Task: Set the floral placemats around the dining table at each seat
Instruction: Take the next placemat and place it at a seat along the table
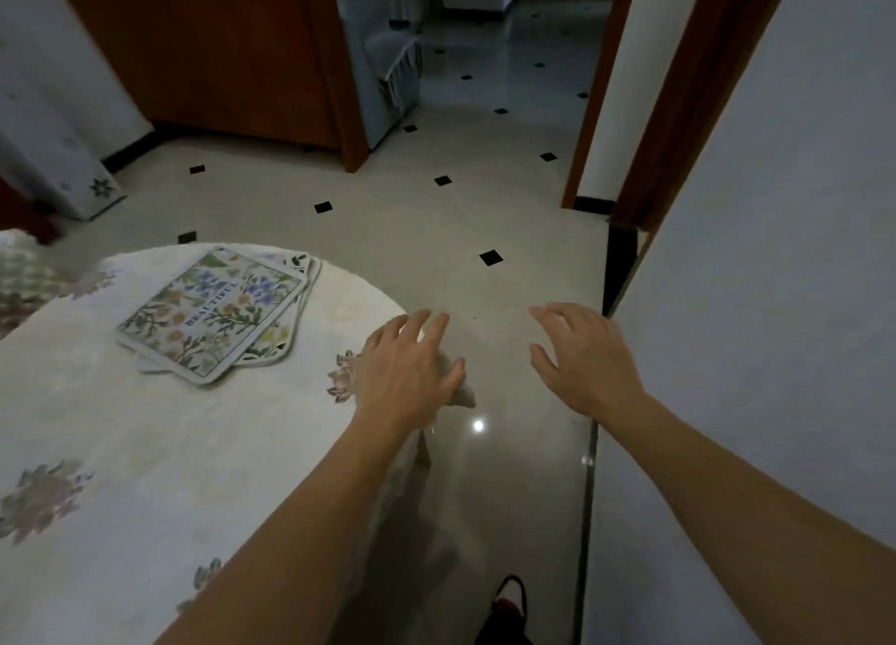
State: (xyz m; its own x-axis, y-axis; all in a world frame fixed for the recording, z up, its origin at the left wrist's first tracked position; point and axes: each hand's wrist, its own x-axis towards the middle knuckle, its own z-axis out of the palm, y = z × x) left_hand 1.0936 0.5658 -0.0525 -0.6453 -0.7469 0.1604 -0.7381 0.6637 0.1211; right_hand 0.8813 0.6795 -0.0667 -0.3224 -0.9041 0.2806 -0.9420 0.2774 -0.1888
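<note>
A stack of floral placemats lies on the round dining table, which wears a pale flowered cloth. The top mat shows blue and orange flowers and the word BEAUTIFUL. My left hand hovers over the table's right edge, to the right of the stack, fingers spread and holding nothing. My right hand is out over the floor, well right of the table, also open and empty.
A white wall runs close along the right. Tiled floor with black diamond insets lies ahead, leading to a doorway with brown wooden frames. A grey covered sofa stands beyond. My foot shows at the bottom.
</note>
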